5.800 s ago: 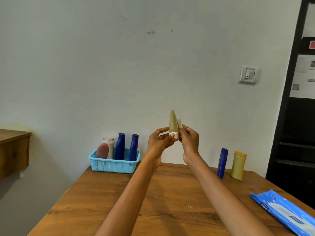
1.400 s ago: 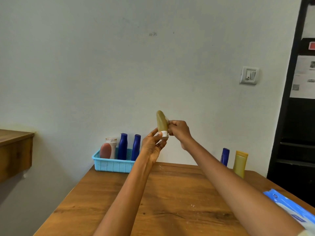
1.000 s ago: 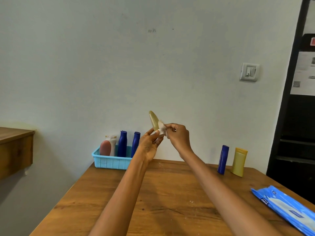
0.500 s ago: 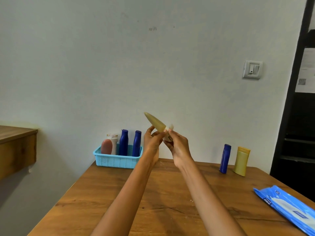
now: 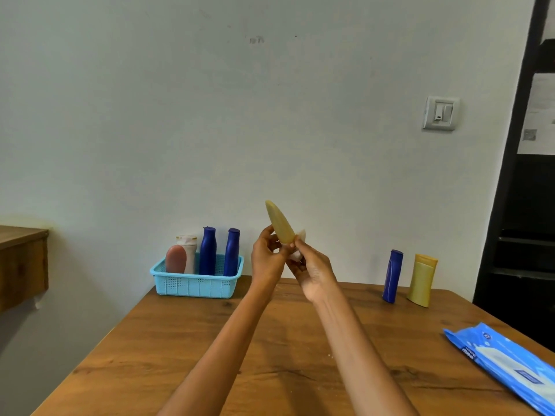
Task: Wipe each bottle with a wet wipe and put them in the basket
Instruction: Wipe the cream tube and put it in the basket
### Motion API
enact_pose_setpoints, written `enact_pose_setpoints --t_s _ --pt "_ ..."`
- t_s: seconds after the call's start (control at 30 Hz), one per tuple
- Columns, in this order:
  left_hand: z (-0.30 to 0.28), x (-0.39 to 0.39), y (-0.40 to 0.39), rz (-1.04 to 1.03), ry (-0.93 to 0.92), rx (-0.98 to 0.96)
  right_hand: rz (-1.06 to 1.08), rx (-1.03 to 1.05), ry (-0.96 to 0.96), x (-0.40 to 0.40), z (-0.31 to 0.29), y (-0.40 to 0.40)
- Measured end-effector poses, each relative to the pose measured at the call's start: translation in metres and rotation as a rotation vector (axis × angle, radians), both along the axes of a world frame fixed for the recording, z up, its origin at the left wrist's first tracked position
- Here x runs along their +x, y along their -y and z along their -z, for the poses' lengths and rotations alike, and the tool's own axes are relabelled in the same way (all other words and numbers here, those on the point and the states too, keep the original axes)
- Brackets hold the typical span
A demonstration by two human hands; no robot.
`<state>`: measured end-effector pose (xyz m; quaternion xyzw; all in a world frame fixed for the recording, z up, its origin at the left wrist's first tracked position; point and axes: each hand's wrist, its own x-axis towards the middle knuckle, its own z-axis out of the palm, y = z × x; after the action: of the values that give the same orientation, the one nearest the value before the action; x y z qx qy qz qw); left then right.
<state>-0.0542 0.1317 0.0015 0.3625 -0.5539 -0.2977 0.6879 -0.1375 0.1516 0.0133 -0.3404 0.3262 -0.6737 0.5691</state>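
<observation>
A: Tilted further left than a second ago, that olive bottle [image 5: 280,222], cap end down between both hands, base pointing up toward the wall.

B: Held how?

A: Gripped low by the left hand [image 5: 266,256], fingers curled round the cap end. Pinched from the other side by the right hand [image 5: 312,270], with a white wet wipe [image 5: 298,247] bunched between its fingers and the bottle.

B: Above the worktop [image 5: 186,349]?

A: Well above it, in the air, roughly midway between the basket and the two standing bottles.

B: And the basket?

A: Light blue basket [image 5: 196,284] at the far left corner, against the wall. Four bottles upright inside: a pink bottle [image 5: 175,259], a white bottle [image 5: 188,250] just behind it, then two dark blue bottles [image 5: 207,250] side by side to the right.

B: Anything left outside?

A: A blue bottle [image 5: 392,276] and a yellow bottle [image 5: 422,279], upright, close together near the far right edge, well apart from the basket.

B: Wipes?

A: Blue pack of wipes [image 5: 507,366] flat at the near right edge, partly cut off by the frame. Light switch [image 5: 440,113] on the wall above.
</observation>
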Motion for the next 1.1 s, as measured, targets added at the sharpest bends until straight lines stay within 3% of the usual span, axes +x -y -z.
enact_pose_setpoints --t_s 0.23,0.43,0.57,0.7,0.83,1.0,1.1 --pt "-0.002 0.003 0.001 0.052 0.059 0.016 0.052 0.056 -0.004 -0.010 0.001 0.003" --pt "-0.009 0.015 -0.002 0.221 0.131 0.018 0.204 -0.064 -0.202 -0.011 -0.004 0.004" --pt "-0.010 0.013 -0.004 0.171 0.200 0.001 0.272 -0.107 -0.284 -0.013 -0.002 0.004" --pt "-0.012 0.001 -0.005 0.063 0.083 -0.004 0.215 -0.208 -0.413 -0.010 -0.007 -0.004" --pt "-0.015 0.006 -0.005 0.108 -0.045 0.049 0.178 -0.330 -0.703 -0.018 -0.009 -0.005" --pt "-0.019 0.009 -0.008 0.213 -0.053 0.105 0.250 -0.313 -0.674 -0.032 -0.011 -0.005" --pt "-0.016 0.013 -0.007 0.314 -0.079 0.141 0.127 -0.289 -0.754 -0.037 -0.012 -0.005"
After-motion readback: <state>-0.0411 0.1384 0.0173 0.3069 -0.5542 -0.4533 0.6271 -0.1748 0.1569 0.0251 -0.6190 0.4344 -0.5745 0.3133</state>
